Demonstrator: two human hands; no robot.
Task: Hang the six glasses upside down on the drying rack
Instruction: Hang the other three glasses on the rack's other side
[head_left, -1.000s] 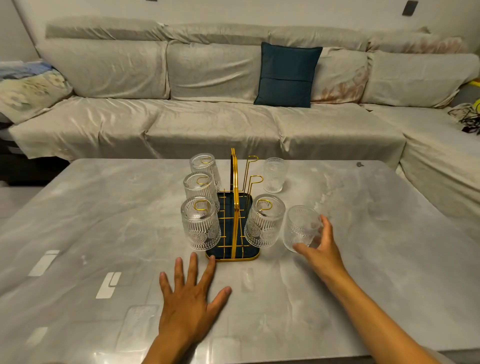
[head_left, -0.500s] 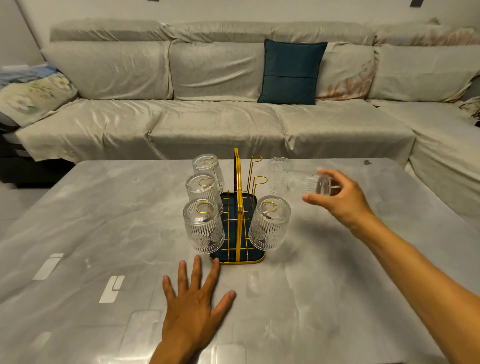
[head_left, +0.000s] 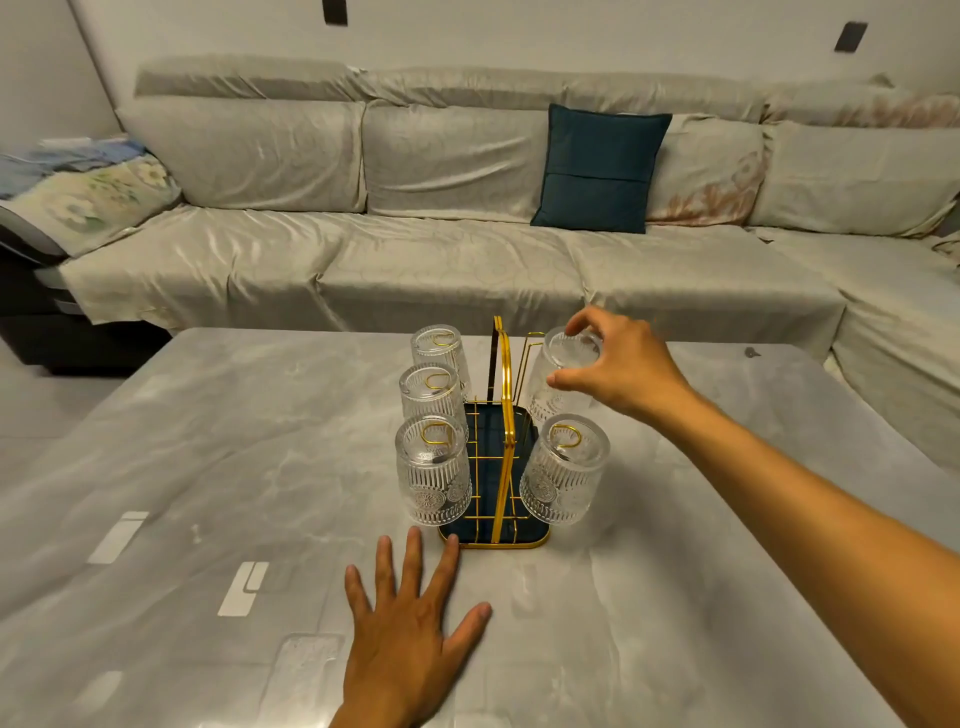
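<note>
Since half a second ago my right hand has turned the glass from lying sideways in the air to bottom-up and carried it in over the rack's right side; my left hand has not shifted.

From the left: that left hand lies flat on the bench, fingers spread and holding nothing, tips just short of the drying rack at 6 o'clock of it. Three glasses hang inverted down the rack's left row. On the right row one hung glass sits at the near peg. Beyond it, at 1 o'clock of the rack's centre, my right fingers pinch the base of the fifth glass — mouth down over the middle peg.

So I judge this the fifth hanging. Next it needs lowering straight until the peg carries it, then letting go — the sixth glass I cannot see, likely hidden behind my hand.
</note>
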